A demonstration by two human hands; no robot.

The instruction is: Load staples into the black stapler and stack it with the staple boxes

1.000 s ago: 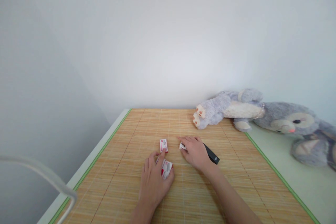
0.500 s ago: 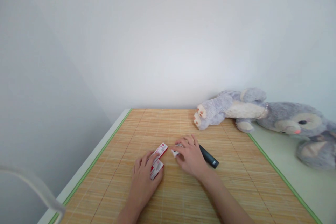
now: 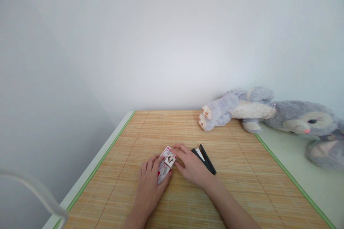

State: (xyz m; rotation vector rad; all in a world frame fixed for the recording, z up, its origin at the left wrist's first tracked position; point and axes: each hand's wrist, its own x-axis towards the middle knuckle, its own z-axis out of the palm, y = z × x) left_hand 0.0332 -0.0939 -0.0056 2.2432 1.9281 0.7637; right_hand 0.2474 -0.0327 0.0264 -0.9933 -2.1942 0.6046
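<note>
Small red-and-white boxes, apparently staple boxes, lie together at the middle of the mat. My left hand curls around them from the left, its fingers on the far side and its thumb along the near right edge. A smaller white box with a dark picture on top sits against them. My right hand holds this one at its right side between fingers and thumb. Just beyond my right hand lies a black stapler on its side, partly hidden by that hand, with a pale strip between its arms.
A bamboo mat with a green border covers the white table. A large grey plush toy lies along the back right, its feet on the mat. A pale curved bar crosses the lower left. A wall stands behind.
My right hand has moved left, bringing the small white box up against the boxes under my left hand. The stapler has shifted left and turned, showing its two arms.
</note>
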